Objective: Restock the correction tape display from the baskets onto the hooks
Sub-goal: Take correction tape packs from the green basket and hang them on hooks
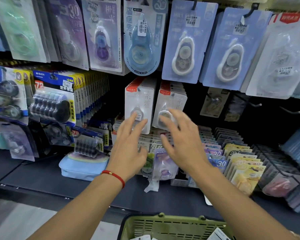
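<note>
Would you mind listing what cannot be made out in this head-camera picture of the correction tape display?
- Green basket: cut off by the bottom edge, so its contents are mostly out of view.
- Right hand: motion-blurred; whether it touches the white pack behind it is unclear.
- Price sticker on the blue pack: print too small to read.
- Packs beneath the left hand: covered by the hand.

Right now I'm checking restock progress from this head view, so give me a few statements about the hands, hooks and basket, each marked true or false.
1. Both hands hold packs. False: the left hand and right hand are open, fingers spread.
2. A red cord bracelet circles the left wrist. True.
3. The green slotted plastic basket hangs on a hook. False: it sits below the shelf edge.
4. Two stacks of white carded correction tapes hang just beyond the fingertips. True.
</note>
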`<act>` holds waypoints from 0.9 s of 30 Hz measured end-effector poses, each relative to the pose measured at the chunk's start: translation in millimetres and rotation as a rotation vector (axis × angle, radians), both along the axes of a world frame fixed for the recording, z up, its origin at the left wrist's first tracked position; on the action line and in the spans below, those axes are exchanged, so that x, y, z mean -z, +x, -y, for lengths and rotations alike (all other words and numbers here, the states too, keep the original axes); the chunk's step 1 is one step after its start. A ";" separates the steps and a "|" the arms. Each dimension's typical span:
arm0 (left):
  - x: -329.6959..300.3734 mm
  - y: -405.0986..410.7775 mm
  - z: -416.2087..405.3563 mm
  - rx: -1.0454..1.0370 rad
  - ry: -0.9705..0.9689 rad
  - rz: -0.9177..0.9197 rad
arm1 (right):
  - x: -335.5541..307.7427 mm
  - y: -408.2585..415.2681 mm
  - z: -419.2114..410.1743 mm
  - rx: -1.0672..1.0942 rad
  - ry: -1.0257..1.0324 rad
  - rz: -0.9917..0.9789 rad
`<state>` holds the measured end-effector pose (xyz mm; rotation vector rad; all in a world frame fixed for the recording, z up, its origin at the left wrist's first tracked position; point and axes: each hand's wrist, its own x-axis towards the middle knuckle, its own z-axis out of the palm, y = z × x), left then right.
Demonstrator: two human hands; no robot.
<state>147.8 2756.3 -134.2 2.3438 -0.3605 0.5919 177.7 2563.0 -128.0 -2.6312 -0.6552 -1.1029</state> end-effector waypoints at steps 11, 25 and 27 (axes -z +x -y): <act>25.9 19.6 -12.7 0.103 0.125 -0.080 | -0.3 58.8 -0.3 0.150 -0.217 -0.253; 79.7 -59.1 -25.3 0.287 0.477 -0.511 | 109.4 -57.6 37.3 0.027 0.218 -0.750; 101.4 -78.3 -21.6 0.318 0.547 -0.575 | 155.6 -76.8 36.8 0.044 0.033 -0.984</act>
